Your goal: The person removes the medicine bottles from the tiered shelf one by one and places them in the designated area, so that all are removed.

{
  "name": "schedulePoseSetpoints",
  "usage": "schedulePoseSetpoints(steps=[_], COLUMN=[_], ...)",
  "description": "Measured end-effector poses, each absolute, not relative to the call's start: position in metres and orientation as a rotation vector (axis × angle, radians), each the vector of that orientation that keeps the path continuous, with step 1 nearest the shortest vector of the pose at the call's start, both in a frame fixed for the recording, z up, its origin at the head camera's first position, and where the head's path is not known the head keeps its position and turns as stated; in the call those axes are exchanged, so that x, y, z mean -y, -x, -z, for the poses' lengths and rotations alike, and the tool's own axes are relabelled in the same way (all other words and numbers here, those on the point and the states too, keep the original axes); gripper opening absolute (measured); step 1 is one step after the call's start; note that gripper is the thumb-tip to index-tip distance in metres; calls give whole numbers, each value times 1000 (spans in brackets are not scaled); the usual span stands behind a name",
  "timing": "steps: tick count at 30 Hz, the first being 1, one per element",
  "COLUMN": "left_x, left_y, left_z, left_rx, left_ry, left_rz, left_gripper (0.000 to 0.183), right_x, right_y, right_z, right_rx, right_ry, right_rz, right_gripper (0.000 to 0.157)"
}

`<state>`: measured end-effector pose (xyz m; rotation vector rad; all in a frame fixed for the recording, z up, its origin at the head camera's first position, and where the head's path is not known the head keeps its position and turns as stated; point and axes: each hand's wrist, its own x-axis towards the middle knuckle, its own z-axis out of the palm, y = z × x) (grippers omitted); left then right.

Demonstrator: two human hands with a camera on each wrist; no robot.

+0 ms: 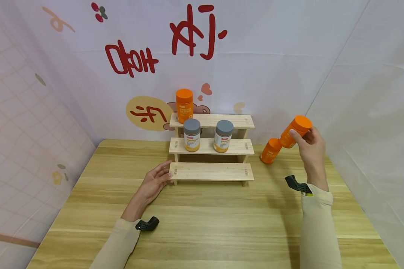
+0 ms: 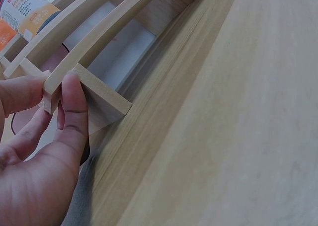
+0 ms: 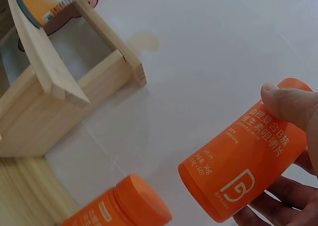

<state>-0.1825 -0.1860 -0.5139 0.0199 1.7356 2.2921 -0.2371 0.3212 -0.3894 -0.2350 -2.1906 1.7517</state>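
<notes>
Nearest, on the pale wood-grain bench [image 1: 215, 220], the left hand [image 1: 152, 185] pinches the left end of a 3-step light wooden rack [image 1: 210, 172]; an uneven tug from that grip could topple the 2 grey-lidded, round, labelled jars [image 1: 192, 136] on its middle step. Beyond, the right hand's [image 1: 314, 150] grip holds 1 orange cylindrical bottle [image 1: 294, 132], tilted, above the bench; swung low, it might knock the matching standing bottle [image 1: 270, 152]. Farthest, a jolt could drop the orange-capped top-step bottle [image 1: 184, 106].

Those bottles [image 3: 243, 151] over there are orange, pale-lettered; the jars [image 1: 192, 137] grey-lidded, yellow-bottomed; the tabletop [image 1: 208, 220] streaked yellow-brown.
</notes>
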Motion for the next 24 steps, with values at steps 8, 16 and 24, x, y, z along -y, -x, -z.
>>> schedulePoseSetpoints(steps=[8, 16, 24], left_x=[186, 186, 187], left_y=[183, 184, 184], left_z=[515, 515, 517], left_rx=[-1733, -1739, -1747], left_ry=[-30, -46, -45], left_rz=[-2291, -2283, -2290], left_gripper=[66, 62, 63], right_x=[-336, -351, -360], right_y=[235, 233, 237], right_z=[402, 417, 438], right_rx=[2168, 2231, 2350], right_ry=[371, 435, 449], right_rz=[-1727, -1712, -1619], right_gripper=[61, 61, 65])
